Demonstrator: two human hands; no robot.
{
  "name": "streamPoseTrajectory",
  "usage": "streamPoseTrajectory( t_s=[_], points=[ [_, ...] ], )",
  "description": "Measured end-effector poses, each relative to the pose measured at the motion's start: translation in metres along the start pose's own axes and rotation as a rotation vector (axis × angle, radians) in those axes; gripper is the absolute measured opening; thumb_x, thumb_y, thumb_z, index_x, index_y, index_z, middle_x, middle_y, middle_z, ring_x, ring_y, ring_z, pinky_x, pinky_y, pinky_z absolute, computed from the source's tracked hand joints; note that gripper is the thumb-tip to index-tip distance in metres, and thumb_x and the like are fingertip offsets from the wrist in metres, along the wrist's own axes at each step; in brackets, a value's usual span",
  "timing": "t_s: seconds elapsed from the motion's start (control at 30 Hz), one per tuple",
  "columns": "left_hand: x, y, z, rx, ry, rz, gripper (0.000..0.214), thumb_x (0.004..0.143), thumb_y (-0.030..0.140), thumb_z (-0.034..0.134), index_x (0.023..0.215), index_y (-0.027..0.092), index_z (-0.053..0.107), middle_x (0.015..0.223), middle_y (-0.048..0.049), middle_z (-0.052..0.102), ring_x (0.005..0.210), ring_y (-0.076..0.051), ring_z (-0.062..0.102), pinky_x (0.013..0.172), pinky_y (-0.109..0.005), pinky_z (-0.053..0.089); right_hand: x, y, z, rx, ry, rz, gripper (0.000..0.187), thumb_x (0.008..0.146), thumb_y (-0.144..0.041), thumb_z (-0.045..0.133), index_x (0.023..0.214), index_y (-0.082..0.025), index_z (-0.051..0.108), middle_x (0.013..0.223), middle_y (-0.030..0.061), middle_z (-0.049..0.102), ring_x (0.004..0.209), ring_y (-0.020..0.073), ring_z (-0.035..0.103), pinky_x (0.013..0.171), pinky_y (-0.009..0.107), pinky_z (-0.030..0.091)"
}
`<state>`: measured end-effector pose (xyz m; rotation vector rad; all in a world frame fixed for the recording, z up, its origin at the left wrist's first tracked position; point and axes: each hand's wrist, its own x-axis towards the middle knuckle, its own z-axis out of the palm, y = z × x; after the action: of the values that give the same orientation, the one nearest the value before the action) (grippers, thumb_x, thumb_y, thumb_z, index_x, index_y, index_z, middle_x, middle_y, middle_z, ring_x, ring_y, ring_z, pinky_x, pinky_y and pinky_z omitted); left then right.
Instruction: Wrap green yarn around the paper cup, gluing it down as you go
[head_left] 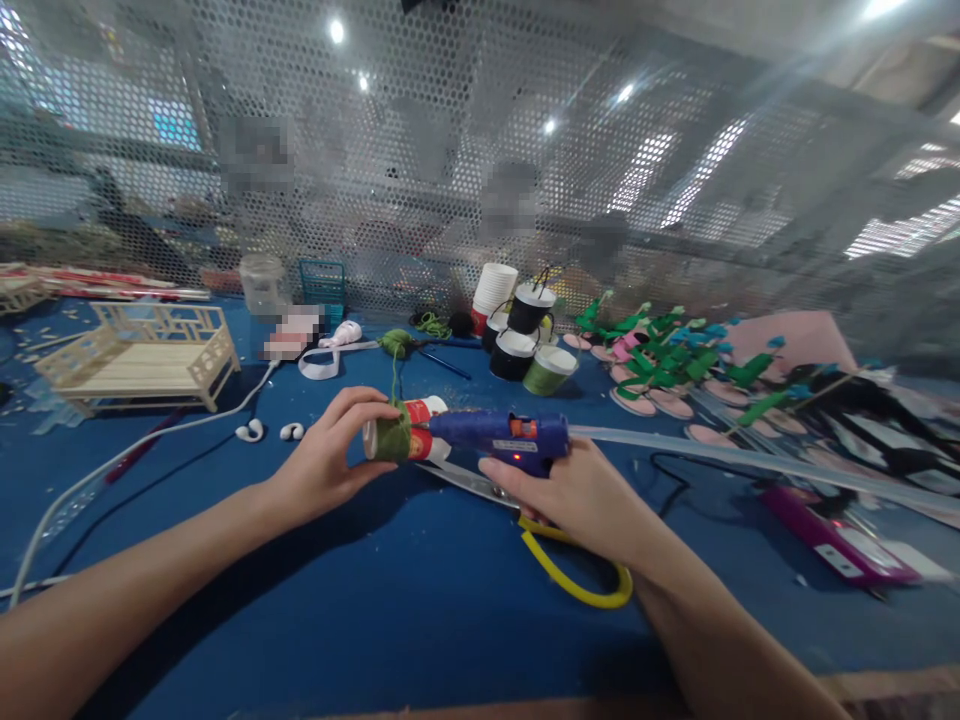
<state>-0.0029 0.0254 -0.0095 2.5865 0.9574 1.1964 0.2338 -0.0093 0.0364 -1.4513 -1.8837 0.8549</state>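
My left hand [326, 462] is closed around a small red and white cup [409, 428], held on its side and partly wound with green cord. A strand of that cord rises to a green cord ball [395, 343] farther back. My right hand [574, 492] grips a blue glue gun [501, 435] with its nozzle touching the cup's wrapped side. A clear glue stick [720, 462] sticks out of the gun's back toward the right. Both hands hover just above the blue table [390, 600].
Scissors with yellow handles [577, 580] lie under my right hand. Behind are stacked cups [525, 335], green paper flowers on pink discs [660, 365], a small wooden bench [142, 355], earbuds [270, 431], a white cable [112, 465] and a purple tool [840, 545]. A mesh wall [480, 150] closes the back.
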Motion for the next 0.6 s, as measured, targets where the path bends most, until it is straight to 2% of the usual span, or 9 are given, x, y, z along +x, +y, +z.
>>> streamPoseTrajectory(
  t_s=[0.17, 0.33, 0.6],
  points=[
    [0.001, 0.0, -0.001, -0.029, 0.001, -0.037, 0.037, 0.076, 0.019, 0.063, 0.108, 0.018, 0.045, 0.107, -0.0085, 0.047, 0.103, -0.021, 0.048, 0.089, -0.039, 0.044, -0.002, -0.005, 0.0, -0.054, -0.022, 0.052, 0.028, 0.07, -0.039, 0.056, 0.051, -0.023, 0.044, 0.038, -0.0028, 0.047, 0.035, 0.0143, 0.05, 0.036, 0.026, 0.041],
    [0.002, -0.001, -0.002, -0.077, -0.013, -0.075, 0.037, 0.076, 0.022, 0.063, 0.108, 0.019, 0.045, 0.105, -0.008, 0.047, 0.101, -0.022, 0.047, 0.088, -0.038, 0.044, -0.004, -0.011, -0.001, -0.122, -0.026, 0.045, 0.029, 0.072, -0.037, 0.053, 0.049, -0.022, 0.043, 0.036, -0.003, 0.047, 0.034, 0.0118, 0.047, 0.038, 0.024, 0.039],
    [0.001, -0.003, -0.001, -0.109, -0.02, -0.089, 0.038, 0.076, 0.023, 0.064, 0.108, 0.019, 0.045, 0.105, -0.0082, 0.046, 0.101, -0.022, 0.047, 0.088, -0.039, 0.043, -0.004, -0.01, 0.0, -0.083, -0.019, 0.028, 0.026, 0.071, -0.038, 0.053, 0.053, -0.021, 0.043, 0.038, -0.0045, 0.046, 0.035, 0.0103, 0.045, 0.035, 0.021, 0.037]
  ],
)
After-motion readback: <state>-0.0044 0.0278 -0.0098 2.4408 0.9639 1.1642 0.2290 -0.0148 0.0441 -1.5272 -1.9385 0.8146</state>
